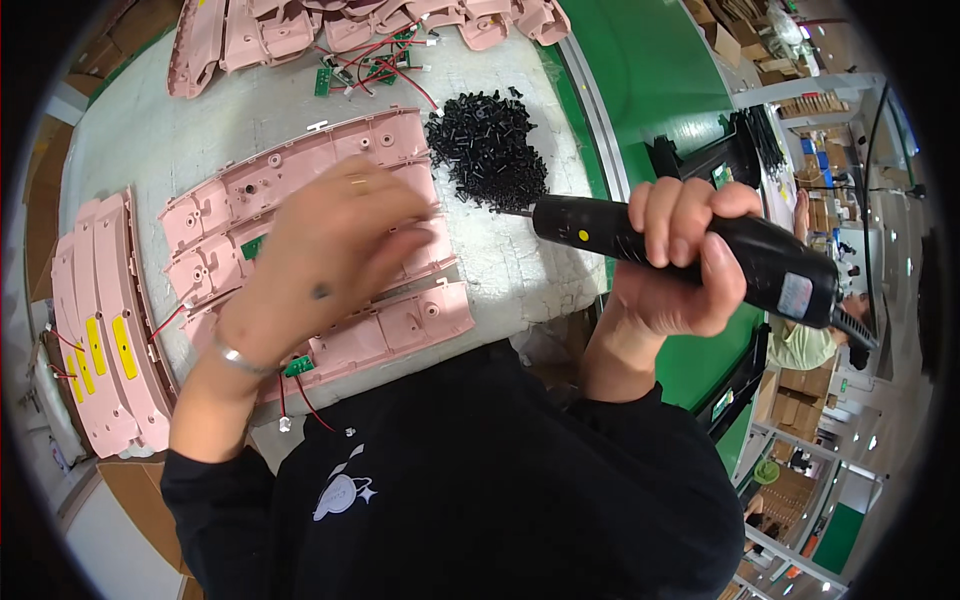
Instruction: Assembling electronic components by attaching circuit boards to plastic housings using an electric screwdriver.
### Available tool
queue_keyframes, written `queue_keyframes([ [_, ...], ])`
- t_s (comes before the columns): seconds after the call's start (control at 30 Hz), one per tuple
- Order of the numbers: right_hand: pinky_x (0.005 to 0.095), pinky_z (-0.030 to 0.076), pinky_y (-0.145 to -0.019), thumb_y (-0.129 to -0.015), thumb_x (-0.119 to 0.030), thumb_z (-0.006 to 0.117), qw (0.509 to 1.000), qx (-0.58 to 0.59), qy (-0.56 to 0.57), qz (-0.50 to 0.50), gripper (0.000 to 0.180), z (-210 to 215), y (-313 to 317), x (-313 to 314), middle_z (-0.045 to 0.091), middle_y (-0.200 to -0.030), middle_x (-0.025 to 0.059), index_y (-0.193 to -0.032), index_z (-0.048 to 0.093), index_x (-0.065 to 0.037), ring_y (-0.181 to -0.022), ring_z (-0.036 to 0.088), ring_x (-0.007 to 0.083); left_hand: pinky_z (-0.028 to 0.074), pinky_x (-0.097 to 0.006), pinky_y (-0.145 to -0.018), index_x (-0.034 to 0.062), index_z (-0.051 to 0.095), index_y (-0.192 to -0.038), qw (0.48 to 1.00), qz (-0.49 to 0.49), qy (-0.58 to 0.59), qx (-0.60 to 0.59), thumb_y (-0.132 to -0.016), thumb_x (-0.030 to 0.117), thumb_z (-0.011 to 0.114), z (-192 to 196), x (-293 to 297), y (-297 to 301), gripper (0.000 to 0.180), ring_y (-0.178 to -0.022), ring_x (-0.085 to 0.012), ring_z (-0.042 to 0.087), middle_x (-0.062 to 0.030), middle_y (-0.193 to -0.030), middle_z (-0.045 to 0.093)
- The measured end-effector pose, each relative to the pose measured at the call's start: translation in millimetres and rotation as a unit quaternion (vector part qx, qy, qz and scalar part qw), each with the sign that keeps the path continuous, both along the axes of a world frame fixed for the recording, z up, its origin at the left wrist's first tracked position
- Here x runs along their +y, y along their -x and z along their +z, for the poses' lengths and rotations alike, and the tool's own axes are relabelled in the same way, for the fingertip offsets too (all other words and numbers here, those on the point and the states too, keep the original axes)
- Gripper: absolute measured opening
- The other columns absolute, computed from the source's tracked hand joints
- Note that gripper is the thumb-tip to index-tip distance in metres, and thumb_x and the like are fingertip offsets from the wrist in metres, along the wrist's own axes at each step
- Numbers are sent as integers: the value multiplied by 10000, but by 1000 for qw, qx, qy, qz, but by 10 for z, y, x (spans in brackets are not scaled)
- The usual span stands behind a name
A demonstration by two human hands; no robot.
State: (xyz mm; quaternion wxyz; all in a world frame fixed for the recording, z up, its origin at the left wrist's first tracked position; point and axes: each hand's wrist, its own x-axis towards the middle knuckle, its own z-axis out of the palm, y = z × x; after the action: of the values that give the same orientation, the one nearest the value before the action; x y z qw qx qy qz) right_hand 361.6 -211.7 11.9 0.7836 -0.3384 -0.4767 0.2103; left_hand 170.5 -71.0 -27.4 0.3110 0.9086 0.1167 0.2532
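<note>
My right hand (690, 255) is wrapped round a black electric screwdriver (610, 232). Its thin bit points left, at the lower edge of a heap of small black screws (485, 145). Over the pink plastic shells, my left hand (345, 235) is closed, with fingers bent toward the thumb; the fingertips are blurred, and whatever they hold cannot be made out. Three long pink shells lie hollow side up in front of me: a far shell (290, 165), a middle shell (205, 275) partly under my hand, and a near shell (405, 325). A small green circuit board (298, 366) with wires sits at the near shell.
More pink shells (110, 320) with yellow strips stand at the left. Other pink shells (270, 40) are heaped at the back, beside green boards with red and black wires (375, 70). A green surface (650, 80) runs along the right of the pale worktable (125, 130).
</note>
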Motion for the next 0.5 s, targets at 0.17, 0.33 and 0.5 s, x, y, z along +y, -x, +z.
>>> queue_keyframes([
  [0.17,273,352,-608,-762,-152,486,999,-1,-22,37,255,137,-10,-91,425,-615,-25,-1001,491,-62,-529,398,83,482,-368,-679,64,640,-809,998,-46,-2,-47,-738,163,678,-226,-86,-520,128,-848,-250,567,-63,-769,614],
  [0.33,267,357,-606,-761,-168,503,998,-11,-44,38,260,188,-71,-142,436,-608,-31,-1003,496,-71,-533,415,82,490,-350,-655,102,668,-809,996,-77,-11,-36,-777,196,645,-246,-71,-676,101,-852,-230,571,-21,-785,636],
  [0.5,258,359,-598,-747,-171,519,996,0,-75,47,270,225,-103,-146,444,-603,-36,-998,496,-73,-523,424,76,488,-354,-648,91,668,-820,997,-54,13,-56,-787,181,640,-225,-93,-647,100,-809,-229,586,-41,-778,648],
])
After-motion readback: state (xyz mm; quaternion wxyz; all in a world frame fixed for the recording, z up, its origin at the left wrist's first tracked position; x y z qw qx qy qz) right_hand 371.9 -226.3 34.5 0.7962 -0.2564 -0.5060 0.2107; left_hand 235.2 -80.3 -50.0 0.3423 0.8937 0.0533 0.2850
